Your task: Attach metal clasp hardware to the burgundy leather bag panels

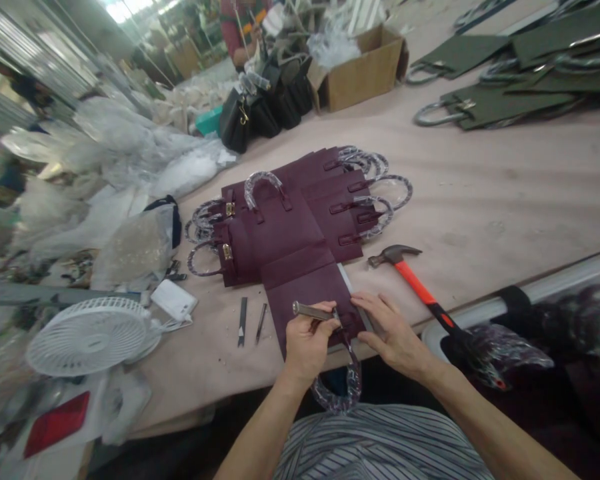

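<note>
Burgundy leather bag panels lie overlapped at the centre of the pale work table, with plastic-wrapped handles sticking out; they look fairly stiff and light, best held flat by the edges. At bottom centre, the right hand presses open on the lowest panel, just beside the left hand, which grips a metal hand tool.

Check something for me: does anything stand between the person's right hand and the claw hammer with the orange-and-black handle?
Nothing visible does. The claw hammer with the orange-and-black handle lies on the pale table top just beyond the right hand, not touching it.
</note>
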Motion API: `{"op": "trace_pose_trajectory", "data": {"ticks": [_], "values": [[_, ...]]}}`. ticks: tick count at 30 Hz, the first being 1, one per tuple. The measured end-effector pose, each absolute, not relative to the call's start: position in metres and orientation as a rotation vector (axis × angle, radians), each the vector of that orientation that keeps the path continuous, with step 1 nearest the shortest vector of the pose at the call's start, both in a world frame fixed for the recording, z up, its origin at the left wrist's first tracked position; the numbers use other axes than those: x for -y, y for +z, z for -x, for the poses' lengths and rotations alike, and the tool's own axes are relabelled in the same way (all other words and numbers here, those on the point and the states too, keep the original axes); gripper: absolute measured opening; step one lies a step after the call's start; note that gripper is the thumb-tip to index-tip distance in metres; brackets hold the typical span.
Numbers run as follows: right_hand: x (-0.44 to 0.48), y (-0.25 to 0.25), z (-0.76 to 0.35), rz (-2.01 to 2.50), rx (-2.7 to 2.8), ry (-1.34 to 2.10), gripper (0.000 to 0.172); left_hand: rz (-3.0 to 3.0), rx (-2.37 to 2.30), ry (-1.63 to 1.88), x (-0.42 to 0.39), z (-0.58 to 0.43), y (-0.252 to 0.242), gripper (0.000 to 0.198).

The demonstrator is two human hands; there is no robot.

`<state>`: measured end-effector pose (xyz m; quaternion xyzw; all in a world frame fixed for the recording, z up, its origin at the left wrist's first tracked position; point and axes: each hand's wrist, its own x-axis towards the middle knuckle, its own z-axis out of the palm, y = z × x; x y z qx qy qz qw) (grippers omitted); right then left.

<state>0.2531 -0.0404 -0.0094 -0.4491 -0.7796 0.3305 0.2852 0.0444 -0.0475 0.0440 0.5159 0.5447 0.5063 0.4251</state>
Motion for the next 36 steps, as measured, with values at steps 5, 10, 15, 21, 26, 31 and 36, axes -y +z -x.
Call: {"op": "trace_pose_trajectory", "data": {"ticks": [5, 10, 15, 21, 26, 31, 36], "values": [[0.042, -0.011, -0.255, 1.157, 2.067, 0.896, 0.058, -1.291, -1.396, 1.256, 0.047, -0.044, 0.037, 0.009], [0.04, -0.009, -0.254, 1.161, 2.055, 0.909, 0.057, -1.332, -1.397, 1.245, 0.044, -0.047, 0.039, 0.009], [0.04, -0.007, -0.252, 1.158, 2.039, 0.928, 0.054, -1.474, -1.434, 1.215, 0.044, -0.047, 0.038, 0.009], [0.04, 0.011, -0.264, 1.219, 1.944, 0.918, 0.05, -1.704, -1.41, 1.247, 0.046, -0.051, 0.033, 0.008], [0.024, 0.02, -0.315, 1.673, 1.747, 0.427, 0.036, -1.693, -1.476, 1.24, 0.047, -0.052, 0.031, 0.006], [0.015, 0.012, -0.344, 1.871, 1.999, 0.252, 0.04, -1.729, -1.49, 1.247, 0.049, -0.053, 0.028, 0.007], [0.011, 0.021, -0.327, 2.056, 2.086, 0.332, 0.022, -1.83, -1.462, 1.297, 0.051, -0.056, 0.024, 0.006]]}}
